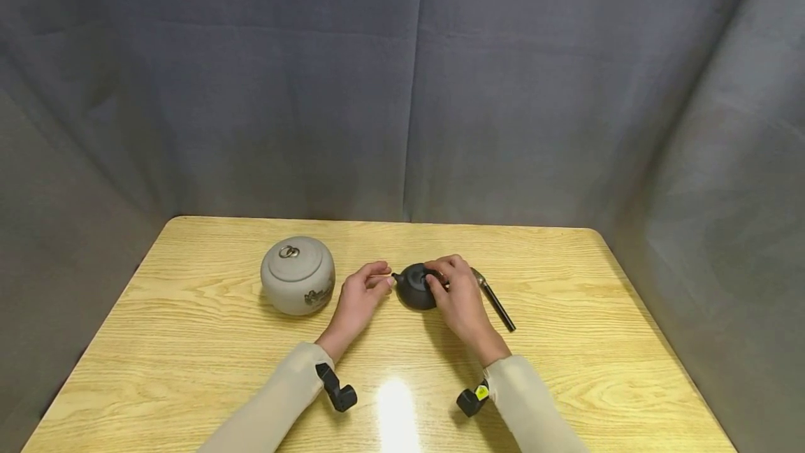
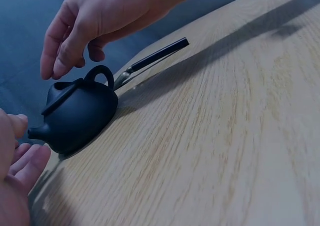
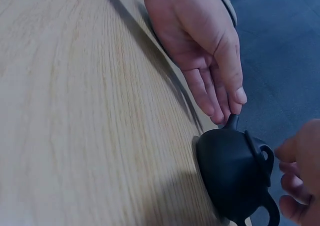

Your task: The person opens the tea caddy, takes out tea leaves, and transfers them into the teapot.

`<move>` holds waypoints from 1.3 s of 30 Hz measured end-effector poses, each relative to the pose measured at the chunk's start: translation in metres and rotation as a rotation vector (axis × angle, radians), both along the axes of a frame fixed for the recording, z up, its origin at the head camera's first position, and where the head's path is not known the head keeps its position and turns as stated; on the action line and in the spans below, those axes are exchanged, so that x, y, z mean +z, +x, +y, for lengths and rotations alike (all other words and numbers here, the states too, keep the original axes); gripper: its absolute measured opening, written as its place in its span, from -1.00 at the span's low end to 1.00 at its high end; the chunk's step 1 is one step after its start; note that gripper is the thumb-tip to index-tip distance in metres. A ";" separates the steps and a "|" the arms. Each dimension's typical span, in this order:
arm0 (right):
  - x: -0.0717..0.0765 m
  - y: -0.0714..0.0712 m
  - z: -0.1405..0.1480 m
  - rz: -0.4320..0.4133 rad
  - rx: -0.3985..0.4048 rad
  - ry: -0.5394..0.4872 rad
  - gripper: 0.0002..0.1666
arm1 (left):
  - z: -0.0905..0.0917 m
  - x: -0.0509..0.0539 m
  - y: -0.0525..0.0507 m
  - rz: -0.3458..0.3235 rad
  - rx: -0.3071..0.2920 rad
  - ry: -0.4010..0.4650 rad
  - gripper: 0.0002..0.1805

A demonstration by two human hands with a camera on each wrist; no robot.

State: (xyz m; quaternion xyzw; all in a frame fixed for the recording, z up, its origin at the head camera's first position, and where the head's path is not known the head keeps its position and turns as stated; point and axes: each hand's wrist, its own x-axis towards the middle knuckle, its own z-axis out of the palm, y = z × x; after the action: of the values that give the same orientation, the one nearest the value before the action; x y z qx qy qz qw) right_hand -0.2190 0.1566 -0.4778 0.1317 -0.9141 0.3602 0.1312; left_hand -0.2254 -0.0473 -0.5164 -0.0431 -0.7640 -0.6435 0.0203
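Note:
A small black teapot [image 1: 411, 296] [image 2: 82, 117] [image 3: 225, 168] stands upright on the table, its spout toward my left hand [image 1: 355, 305] [image 2: 19, 178] [image 3: 202, 40]. That hand's fingers are loosely bent beside the spout tip and grip nothing; whether one touches it I cannot tell. My right hand [image 1: 464, 303] [image 2: 107, 15] [image 3: 306, 168] hovers over the lid and handle side. In the left wrist view its relaxed fingertips point down, a little above the lid, holding nothing.
Left of the teapot sits a round grey lidded jar [image 1: 298, 289] with a ring on top. A black-handled tool [image 1: 499, 307] [image 2: 160, 54] with a metal end lies just right of the teapot. Grey curtains [image 1: 283, 89] hang behind and beside the table.

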 end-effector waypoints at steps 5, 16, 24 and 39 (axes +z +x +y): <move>0.003 -0.004 -0.005 0.001 0.005 0.051 -0.74 | 0.004 -0.002 -0.005 0.001 0.006 0.036 -0.56; 0.006 -0.009 -0.005 0.040 0.038 0.221 -0.78 | 0.009 -0.001 -0.010 0.002 0.034 -0.014 -0.71; 0.012 -0.012 -0.001 0.057 0.076 0.298 -0.83 | 0.010 0.000 -0.010 0.002 0.051 -0.060 -0.77; 0.034 -0.050 0.017 -0.026 -0.016 0.254 -0.80 | 0.011 0.000 -0.011 0.004 0.063 -0.059 -0.80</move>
State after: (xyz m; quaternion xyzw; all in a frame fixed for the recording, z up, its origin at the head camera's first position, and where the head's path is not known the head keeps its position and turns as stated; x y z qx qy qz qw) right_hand -0.2688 0.1732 -0.4434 0.1352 -0.9551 0.2423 0.1043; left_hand -0.2367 -0.0365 -0.5167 -0.0207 -0.7836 -0.6196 0.0407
